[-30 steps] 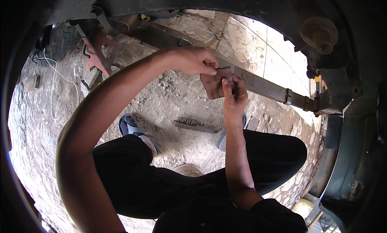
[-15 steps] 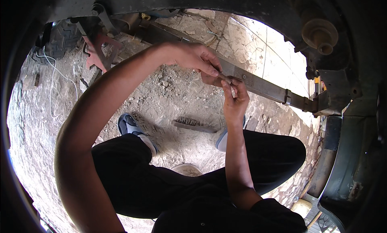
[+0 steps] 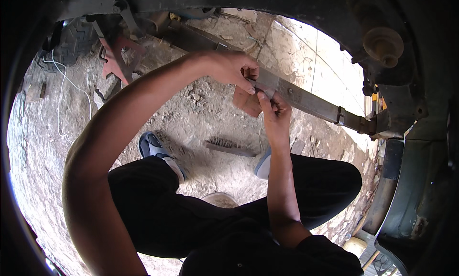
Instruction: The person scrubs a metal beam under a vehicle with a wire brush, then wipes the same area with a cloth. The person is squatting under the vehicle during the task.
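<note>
Both my hands pinch a small reddish-brown sheet (image 3: pixel 246 103) that looks like sandpaper, its lower part hanging below the fingers. My left hand (image 3: pixel 232 69) reaches over from the left and grips its upper edge between thumb and bent fingers. On the other side my right hand (image 3: pixel 278 112), coming up from below, holds the greyish edge with thumb and fingertips. Just behind the hands runs a long grey leaf spring (image 3: pixel 313 102) with metal clips. A wire brush (image 3: pixel 230 148) lies bristles up on the ground between my feet.
Dark vehicle bodywork (image 3: pixel 215 0) arches overhead, with a rusty round part (image 3: pixel 382 43) hanging at upper right. A red jack stand (image 3: pixel 116 65) stands at upper left near a tyre (image 3: pixel 76 42) and a white cable (image 3: pixel 64 82). Dusty, stony ground (image 3: pixel 191 111) lies below.
The sheet has turned from nearly edge-on to show its flat face, hanging lower. My right hand has shifted slightly left and down; my left fingers have curled more.
</note>
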Tool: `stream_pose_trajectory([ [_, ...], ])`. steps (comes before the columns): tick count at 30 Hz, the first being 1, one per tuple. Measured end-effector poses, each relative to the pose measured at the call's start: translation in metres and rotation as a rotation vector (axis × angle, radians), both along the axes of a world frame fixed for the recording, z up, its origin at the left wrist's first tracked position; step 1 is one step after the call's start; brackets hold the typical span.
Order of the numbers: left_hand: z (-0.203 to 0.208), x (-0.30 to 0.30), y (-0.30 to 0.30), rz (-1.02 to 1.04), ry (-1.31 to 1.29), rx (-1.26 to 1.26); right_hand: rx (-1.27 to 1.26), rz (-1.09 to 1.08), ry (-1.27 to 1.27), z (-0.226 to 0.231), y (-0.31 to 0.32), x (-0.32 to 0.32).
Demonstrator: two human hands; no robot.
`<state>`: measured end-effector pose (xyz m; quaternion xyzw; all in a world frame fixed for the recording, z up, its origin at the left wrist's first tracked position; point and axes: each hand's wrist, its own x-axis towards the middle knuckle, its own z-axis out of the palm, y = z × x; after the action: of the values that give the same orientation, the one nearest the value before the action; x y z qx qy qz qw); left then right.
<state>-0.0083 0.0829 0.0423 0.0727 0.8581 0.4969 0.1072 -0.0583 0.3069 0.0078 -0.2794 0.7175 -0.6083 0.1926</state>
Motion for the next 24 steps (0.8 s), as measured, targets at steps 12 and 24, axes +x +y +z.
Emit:
stream_pose_trajectory([
  [12, -0.007, -0.005, -0.011, -0.070, -0.018, 0.163, -0.087, 0.040, -0.096, -0.005, -0.006, 0.002],
  [24, -0.013, -0.003, -0.070, 0.394, 0.111, -0.148, 0.096, -0.174, 0.785, 0.004, -0.052, -0.006],
])
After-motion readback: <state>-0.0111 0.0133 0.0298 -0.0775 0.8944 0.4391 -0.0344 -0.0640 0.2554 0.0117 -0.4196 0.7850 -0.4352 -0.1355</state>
